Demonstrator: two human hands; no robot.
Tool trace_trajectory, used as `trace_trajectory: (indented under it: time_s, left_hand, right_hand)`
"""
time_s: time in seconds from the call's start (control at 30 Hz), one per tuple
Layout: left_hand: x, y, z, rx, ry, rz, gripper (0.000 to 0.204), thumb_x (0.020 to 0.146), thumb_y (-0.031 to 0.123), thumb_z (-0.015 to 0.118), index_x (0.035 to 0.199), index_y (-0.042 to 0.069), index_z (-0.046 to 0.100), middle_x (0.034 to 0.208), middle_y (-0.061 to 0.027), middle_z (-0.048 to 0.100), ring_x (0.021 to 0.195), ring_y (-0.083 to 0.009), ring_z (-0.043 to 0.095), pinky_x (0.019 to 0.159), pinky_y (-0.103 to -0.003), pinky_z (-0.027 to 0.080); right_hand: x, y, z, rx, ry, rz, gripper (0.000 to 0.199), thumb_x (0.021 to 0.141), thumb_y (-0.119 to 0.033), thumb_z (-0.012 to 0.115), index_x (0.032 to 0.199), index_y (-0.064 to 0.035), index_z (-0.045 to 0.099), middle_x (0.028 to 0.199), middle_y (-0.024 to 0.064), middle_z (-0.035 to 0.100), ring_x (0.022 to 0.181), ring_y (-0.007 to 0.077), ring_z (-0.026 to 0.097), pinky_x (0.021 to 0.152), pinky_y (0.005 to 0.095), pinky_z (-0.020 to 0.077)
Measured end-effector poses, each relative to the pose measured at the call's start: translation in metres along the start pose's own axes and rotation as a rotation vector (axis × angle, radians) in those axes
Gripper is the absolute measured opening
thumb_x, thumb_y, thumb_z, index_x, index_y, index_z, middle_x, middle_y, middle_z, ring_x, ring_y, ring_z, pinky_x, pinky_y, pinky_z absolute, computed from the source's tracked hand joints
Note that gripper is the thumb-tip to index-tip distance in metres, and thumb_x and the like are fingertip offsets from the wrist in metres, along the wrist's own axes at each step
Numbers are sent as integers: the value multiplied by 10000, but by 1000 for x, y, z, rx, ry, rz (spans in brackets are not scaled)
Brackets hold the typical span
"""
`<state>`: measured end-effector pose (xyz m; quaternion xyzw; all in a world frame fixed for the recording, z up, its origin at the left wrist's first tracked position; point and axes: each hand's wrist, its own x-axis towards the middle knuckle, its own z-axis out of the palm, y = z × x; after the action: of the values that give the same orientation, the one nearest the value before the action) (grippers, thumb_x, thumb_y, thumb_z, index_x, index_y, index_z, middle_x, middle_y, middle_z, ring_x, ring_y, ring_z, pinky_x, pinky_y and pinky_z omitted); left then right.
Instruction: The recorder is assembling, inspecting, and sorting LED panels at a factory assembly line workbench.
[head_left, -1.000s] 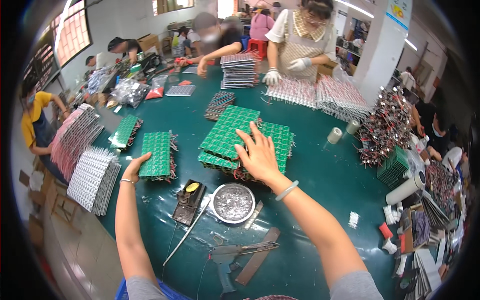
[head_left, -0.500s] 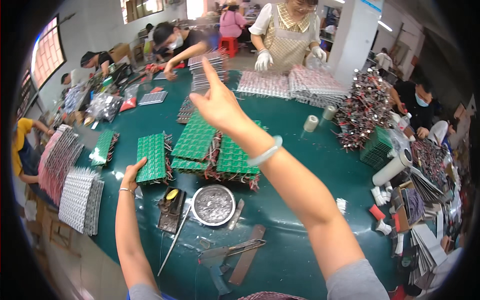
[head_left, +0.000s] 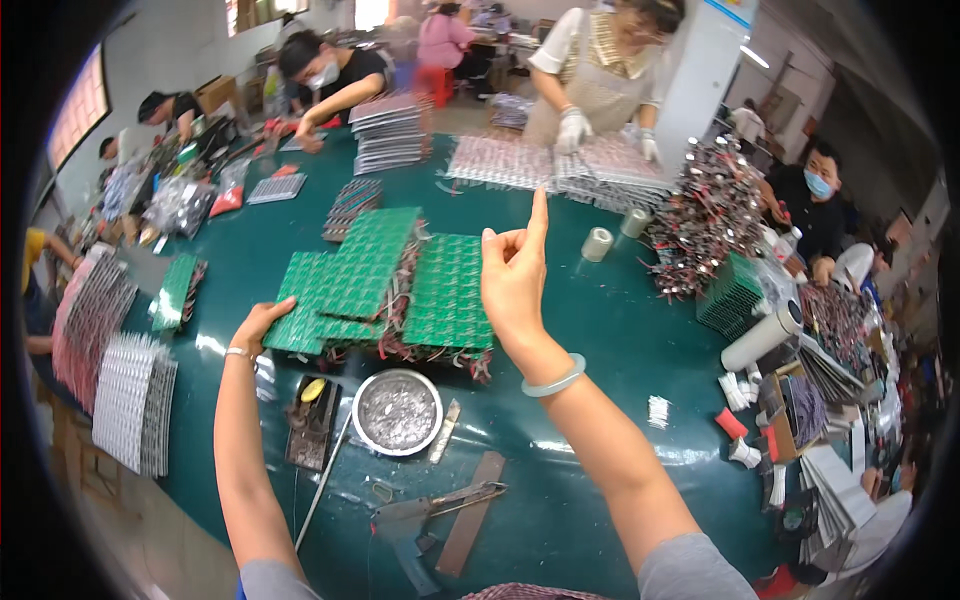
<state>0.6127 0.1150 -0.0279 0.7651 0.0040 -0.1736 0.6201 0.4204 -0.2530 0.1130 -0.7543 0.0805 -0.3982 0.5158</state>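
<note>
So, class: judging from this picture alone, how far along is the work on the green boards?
Done: green boards lie grouped on the table. In hand: the left hand touches their near edge; the right hand is raised, empty, forefinger up. Left: a separate green stack lies untouched.

Left hand (head_left: 258, 322): I kept it low, arm extended, palm down. Right hand (head_left: 513, 275): raised, index finger pointing up.
</note>
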Motion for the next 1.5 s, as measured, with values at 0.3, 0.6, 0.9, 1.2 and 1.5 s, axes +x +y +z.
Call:
trace_trajectory:
  time_s: [0.3,0.6,0.9,1.2,1.5]
  left_hand:
    - [12,2,-8,354,330,62,601,771,498,771,909,-81,684,845,-156,673,677,-227,648,580,-378,544]
    - [37,-121,-202,-515,1047,411,66,827,-20,586,888,4,585,806,-84,577,686,-197,598,660,-342,570]
    - [88,-120,-316,-873,866,654,311,832,24,603,1142,54,593,979,-46,635,837,-189,621,717,-338,495]
    - [149,-137,-258,-1162,890,507,242,854,27,701,1038,-76,581,1003,-165,642,813,-282,660,621,-377,606]
    - [158,-147,-326,-758,972,462,242,776,14,721,952,-97,597,979,-169,638,746,-281,647,618,-340,619]
  right_hand:
    - [-36,55,37,-583,-629,-262,570,964,-439,534,1498,-318,374,1519,249,345,1434,408,277,1168,540,143]
    - [-45,38,49,-495,-666,-252,568,972,-442,518,1496,-273,376,1502,224,376,1441,380,266,1181,517,111]
    - [-44,29,50,-497,-646,-261,585,975,-457,494,1502,-244,359,1503,225,371,1441,388,261,1179,526,117]
    - [-46,42,40,-644,-616,-220,584,967,-457,504,1491,-241,360,1484,231,381,1429,394,278,1177,531,132]
    - [-49,37,51,-627,-592,-255,585,974,-467,488,1493,-237,348,1463,234,397,1415,407,292,1169,538,150]
